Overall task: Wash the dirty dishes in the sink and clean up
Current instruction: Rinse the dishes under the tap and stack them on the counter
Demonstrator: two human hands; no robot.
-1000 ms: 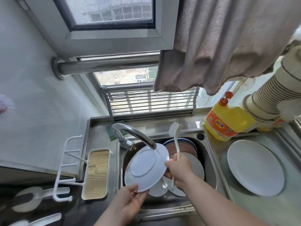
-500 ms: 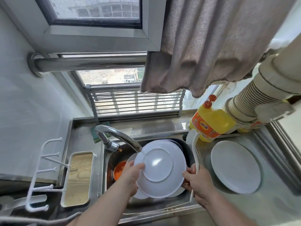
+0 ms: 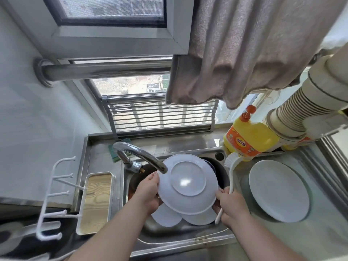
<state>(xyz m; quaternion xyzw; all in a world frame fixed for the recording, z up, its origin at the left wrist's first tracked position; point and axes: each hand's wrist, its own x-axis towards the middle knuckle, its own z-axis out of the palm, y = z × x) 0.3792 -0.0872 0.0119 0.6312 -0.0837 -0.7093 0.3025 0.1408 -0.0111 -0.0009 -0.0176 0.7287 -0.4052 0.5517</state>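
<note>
We grip the round white plate (image 3: 188,182) from both sides: our left hand (image 3: 148,194) curls around its left rim, thumb on the upturned underside, fingers hidden beneath. Our right hand (image 3: 230,204) pinches the right rim with its fingertips while the same hand also clasps the long white plastic dish brush (image 3: 230,178) against the palm, so this hand is closed on two things at once. The plate is held bottom-up over the stainless steel sink basin (image 3: 188,230), its foot ring facing us, tilted so that the near edge sits lower than the far edge. Its far-left rim lies just under the spout of the curved chrome tap (image 3: 141,154). The brush runs lengthwise away from us, bristle head at the far end near the yellow dish soap bottle with the orange pump (image 3: 248,136), handle tip poking out below our right hand.

Down in the basin, beneath the held plate, more white plates (image 3: 188,216) lie overlapping, and a dark-rimmed dish (image 3: 212,166) peeks out behind. On the steel draining board (image 3: 320,213) to the right, one large white plate (image 3: 278,191) rests flat. Left of the sink sits a white-rimmed rectangular tray with a wood-grain base (image 3: 96,202), nothing visible in it.
</note>
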